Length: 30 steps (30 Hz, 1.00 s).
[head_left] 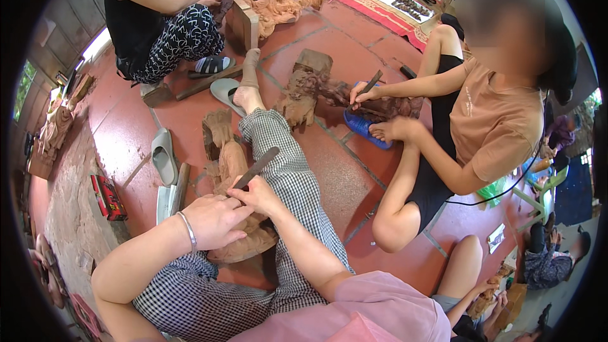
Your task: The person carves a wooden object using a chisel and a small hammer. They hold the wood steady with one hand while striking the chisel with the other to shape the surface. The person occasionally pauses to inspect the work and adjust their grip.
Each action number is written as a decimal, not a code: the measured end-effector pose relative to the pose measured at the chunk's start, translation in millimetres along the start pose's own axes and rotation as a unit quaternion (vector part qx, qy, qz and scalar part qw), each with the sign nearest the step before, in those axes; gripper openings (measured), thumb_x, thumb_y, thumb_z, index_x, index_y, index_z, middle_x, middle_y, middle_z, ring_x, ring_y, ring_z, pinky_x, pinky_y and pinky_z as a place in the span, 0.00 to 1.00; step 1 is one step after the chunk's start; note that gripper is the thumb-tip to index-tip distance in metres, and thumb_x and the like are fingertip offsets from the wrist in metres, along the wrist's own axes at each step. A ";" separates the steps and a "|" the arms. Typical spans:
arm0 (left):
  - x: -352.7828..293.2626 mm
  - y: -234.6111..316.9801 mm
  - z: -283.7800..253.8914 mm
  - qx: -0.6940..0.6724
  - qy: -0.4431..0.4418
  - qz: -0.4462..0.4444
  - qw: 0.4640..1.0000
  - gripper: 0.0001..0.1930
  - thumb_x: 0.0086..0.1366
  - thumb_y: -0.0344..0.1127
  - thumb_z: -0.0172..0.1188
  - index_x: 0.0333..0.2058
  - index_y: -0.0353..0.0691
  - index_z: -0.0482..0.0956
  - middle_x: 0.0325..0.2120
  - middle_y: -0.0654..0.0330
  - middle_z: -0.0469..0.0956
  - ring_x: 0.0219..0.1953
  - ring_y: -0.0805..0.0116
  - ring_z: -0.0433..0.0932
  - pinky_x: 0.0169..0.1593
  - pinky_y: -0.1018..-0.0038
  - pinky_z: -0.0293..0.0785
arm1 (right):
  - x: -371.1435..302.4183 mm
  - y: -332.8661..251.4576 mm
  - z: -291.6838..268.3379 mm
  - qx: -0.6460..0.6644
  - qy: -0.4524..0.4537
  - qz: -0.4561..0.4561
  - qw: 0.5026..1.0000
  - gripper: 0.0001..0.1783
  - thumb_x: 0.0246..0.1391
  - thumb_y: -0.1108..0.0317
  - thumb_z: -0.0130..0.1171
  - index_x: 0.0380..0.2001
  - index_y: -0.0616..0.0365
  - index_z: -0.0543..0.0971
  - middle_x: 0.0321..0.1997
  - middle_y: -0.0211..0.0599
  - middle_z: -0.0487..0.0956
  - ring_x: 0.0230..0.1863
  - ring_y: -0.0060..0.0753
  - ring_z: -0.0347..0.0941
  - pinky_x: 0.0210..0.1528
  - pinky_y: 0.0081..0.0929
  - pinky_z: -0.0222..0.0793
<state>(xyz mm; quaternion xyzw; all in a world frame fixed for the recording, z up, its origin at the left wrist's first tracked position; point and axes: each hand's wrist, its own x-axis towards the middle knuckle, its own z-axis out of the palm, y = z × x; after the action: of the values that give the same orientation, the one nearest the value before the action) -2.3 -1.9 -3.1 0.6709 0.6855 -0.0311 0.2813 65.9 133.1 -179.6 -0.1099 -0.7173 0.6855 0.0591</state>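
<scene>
A carved wooden figure [229, 155] lies between my legs in checkered trousers, its rounded end under my hands. My right hand [254, 195] is closed around a dark, flat carving tool [258, 166], which slants up to the right. The tool's lower end is hidden by my fingers. Against it, my left hand [215, 218], with a silver bracelet at the wrist, bends over the wood. Its fingertips meet those of the right hand, and what they grip is hidden.
Beside my left leg are a red box [107, 197], a wooden stick [180, 187] and a grey slipper [163, 157]. At right a person [500, 120] holds a tool over a dark carving [380, 104]. Another person [158, 25] squats at the far left by a wooden block [242, 25].
</scene>
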 end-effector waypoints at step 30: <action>-0.3 3.0 1.0 0.009 -0.003 -0.004 1.000 0.29 0.62 0.46 0.65 0.59 0.39 0.75 0.44 0.47 0.81 0.48 0.49 0.81 0.54 0.58 0.77 | -0.2 3.7 -3.7 0.013 0.003 0.002 1.000 0.10 0.54 0.66 0.68 0.31 0.63 0.83 0.24 0.36 0.79 0.28 0.28 0.74 0.34 0.31 0.70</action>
<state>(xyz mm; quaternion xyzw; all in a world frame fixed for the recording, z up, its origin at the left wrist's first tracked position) 0.8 -2.3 -2.7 0.6702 0.6871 -0.0402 0.2776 67.2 136.8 -183.0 -0.1125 -0.7082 0.6942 0.0616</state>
